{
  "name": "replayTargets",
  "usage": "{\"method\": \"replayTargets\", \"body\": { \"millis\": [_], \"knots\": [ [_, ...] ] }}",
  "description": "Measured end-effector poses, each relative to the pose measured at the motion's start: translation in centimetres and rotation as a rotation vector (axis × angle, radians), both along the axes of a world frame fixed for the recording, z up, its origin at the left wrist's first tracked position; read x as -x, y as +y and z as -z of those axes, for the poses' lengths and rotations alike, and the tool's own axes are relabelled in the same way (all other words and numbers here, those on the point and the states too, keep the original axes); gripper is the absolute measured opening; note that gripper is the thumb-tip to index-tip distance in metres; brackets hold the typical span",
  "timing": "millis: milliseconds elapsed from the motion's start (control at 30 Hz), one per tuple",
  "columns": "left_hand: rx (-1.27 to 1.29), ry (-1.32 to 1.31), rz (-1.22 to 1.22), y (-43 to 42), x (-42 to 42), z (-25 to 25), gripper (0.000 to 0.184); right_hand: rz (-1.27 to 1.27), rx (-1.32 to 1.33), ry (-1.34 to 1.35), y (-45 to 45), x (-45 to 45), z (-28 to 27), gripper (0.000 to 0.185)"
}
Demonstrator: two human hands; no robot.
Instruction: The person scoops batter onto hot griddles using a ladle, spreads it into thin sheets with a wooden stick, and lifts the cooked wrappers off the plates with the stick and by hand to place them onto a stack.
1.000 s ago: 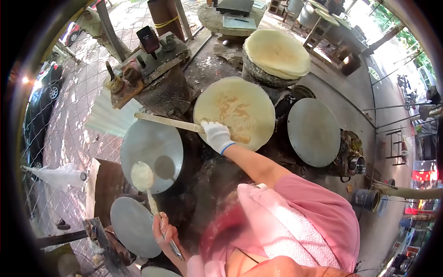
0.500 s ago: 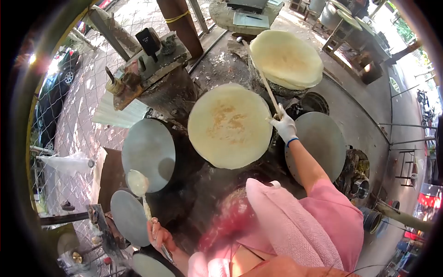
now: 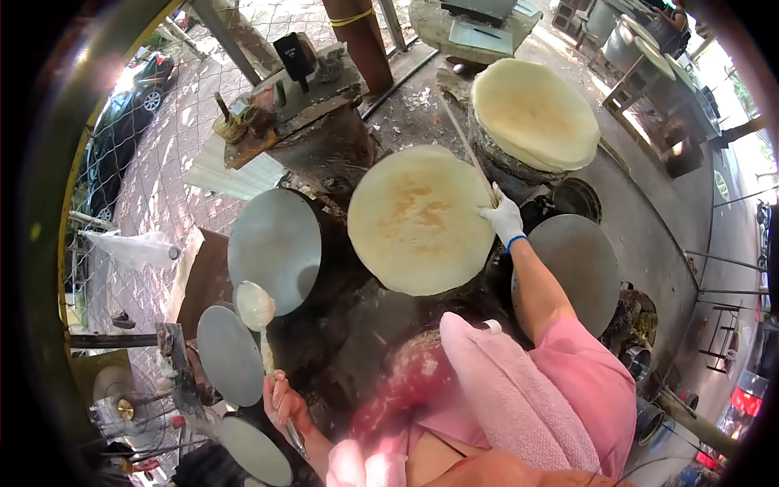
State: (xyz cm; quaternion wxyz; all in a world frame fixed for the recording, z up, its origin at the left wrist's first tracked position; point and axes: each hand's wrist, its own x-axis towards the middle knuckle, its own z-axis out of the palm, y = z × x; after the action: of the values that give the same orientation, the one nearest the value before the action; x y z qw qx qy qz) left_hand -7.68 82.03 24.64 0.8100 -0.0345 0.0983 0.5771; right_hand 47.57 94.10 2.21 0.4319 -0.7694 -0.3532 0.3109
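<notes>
My left hand (image 3: 284, 403), bare, is wrapped round the handle of a ladle (image 3: 256, 306). Pale batter coats the ladle's bowl, which is over the lower edge of a round grey griddle (image 3: 274, 252). My right hand (image 3: 505, 216) wears a white glove and grips a long thin stick (image 3: 464, 140) that points away from me; its far tip is hard to make out. That hand is at the right edge of a large round flatbread (image 3: 418, 221) with brown patches in its middle. Whatever supports the flatbread is hidden beneath it.
A stack of flatbreads (image 3: 535, 114) stands at the back right. More round griddles stand at right (image 3: 570, 276), left (image 3: 230, 355) and lower left (image 3: 256, 450). A cluttered stand (image 3: 300, 105) holds a phone (image 3: 294, 58). Wire fencing runs along the left.
The view has shifted, so most things appear farther right. My right hand is slightly nearer the flatbread, with the stick along its upper right edge. The ladle stays near the same griddle's edge.
</notes>
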Motion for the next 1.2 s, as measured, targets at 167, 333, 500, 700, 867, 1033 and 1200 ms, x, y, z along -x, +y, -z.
{"method": "replayTargets", "body": {
  "millis": [167, 333, 500, 700, 867, 1033, 1200],
  "knots": [
    [0.016, 0.085, 0.004, -0.1, 3.1, 0.9, 0.039, -0.060, -0.183, 0.105, 1.9, 4.7, -6.2, 0.074],
    [0.099, 0.200, -0.060, -0.1, 6.2, 1.6, 0.036, -0.042, -0.300, 0.257, 2.6, 10.0, -16.6, 0.047],
    [0.082, 0.224, -0.035, 0.0, 8.9, 2.4, 0.037, -0.051, -0.204, 0.465, 5.2, 3.3, -25.1, 0.036],
    [0.256, 0.302, -0.230, -2.3, 7.1, 1.8, 0.037, -0.105, -0.203, -0.300, 8.1, -6.0, -39.1, 0.034],
    [0.136, 0.277, -0.251, -7.2, 5.4, 3.0, 0.036, -0.222, -0.094, -1.299, 11.2, -8.1, -40.0, 0.036],
    [0.192, 0.371, -0.303, -14.2, 4.1, 3.3, 0.041, -0.217, -0.080, -1.521, 12.2, -10.6, -21.9, 0.019],
    [0.112, 0.173, -0.332, -20.6, 1.8, 1.7, 0.049, -0.331, 0.049, -1.285, 9.5, -14.3, -8.4, 0.032]
  ]
}}
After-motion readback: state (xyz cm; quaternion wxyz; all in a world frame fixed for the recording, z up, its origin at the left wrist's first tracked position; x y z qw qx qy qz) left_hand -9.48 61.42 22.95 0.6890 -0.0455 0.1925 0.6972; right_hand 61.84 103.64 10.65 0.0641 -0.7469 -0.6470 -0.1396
